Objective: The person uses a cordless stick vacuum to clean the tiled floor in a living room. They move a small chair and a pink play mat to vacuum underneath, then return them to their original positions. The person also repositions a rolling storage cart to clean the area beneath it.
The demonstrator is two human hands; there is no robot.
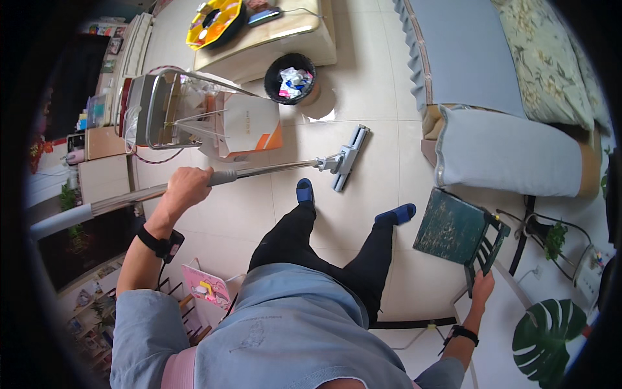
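My left hand (190,186) is wrapped around the metal pole of a sponge mop (277,168), close to its grey grip collar. The mop's grey head (346,164) rests on the tiled floor ahead of my feet. At the right, my right hand (482,287) grips the backrest (492,243) of a small green wooden chair. The worn, scuffed seat (444,226) of that chair faces up, beside the sofa's end.
A black-lined trash bin (291,80) with wrappers stands by a low table (262,48). Left of it are a white-orange cardboard box (250,124) and a metal-framed rack (170,109). A sofa (466,58) lines the right. A pink children's board (209,287) and a monstera leaf (549,335) are near me.
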